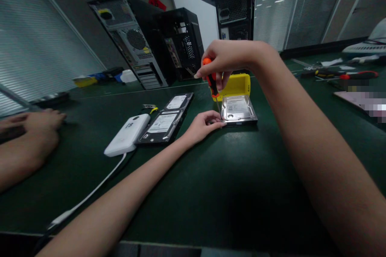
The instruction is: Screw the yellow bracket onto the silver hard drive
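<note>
My right hand point(218, 62) grips the orange and black handle of a screwdriver point(213, 84) from above. The shaft slants down, its tip at the near left corner of a silver hard drive point(238, 107). At that same corner my left hand point(205, 125) rests on the table, thumb and fingers curled together against the drive's edge; whether they pinch anything small is hidden. Right behind the drive stands an open yellow case point(234, 85). Left of my left hand lie two more hard drives, one nearer point(163, 124) and one farther point(178, 102), end to end.
A white power bank point(128, 134) with a white cable point(96, 186) lies left of the drives. Computer cases point(135, 40) stand along the back. Pliers and other tools point(358, 75) lie at the far right. Another person's hands point(33, 132) are at the left edge.
</note>
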The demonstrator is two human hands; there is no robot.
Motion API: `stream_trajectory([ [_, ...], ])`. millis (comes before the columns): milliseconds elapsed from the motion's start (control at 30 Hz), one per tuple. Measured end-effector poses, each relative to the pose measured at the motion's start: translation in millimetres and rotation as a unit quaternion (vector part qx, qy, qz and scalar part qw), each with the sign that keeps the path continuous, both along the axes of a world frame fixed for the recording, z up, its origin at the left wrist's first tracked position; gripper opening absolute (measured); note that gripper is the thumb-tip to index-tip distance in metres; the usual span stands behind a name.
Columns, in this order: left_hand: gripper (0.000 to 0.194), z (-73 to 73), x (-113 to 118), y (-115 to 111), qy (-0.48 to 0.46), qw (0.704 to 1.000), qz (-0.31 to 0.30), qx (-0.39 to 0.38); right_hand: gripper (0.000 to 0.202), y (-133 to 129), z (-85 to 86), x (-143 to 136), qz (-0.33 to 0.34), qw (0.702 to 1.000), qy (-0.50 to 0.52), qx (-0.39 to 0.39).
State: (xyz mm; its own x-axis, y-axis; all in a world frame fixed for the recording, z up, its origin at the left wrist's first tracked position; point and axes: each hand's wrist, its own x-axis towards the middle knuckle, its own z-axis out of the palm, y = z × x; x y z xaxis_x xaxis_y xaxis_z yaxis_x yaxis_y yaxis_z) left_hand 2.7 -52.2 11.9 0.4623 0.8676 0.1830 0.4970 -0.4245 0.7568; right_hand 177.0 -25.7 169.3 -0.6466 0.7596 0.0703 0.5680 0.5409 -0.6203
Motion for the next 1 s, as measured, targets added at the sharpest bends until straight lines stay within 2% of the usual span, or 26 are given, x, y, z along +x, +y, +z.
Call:
stream_trajectory([
  [500, 0.027, 1.1, 0.0, -0.1, -0.011, 1.0, -0.008, -0.007, 0.022, 1.2, -0.4, -1.9, 0.0, 1.0, 0.004, -0.001],
  [1000, 0.027, 1.1, -0.1, 0.3, -0.002, 1.0, -0.003, -0.008, 0.023, 6.0, -5.3, -1.8, -0.014, 0.998, 0.009, 0.057],
])
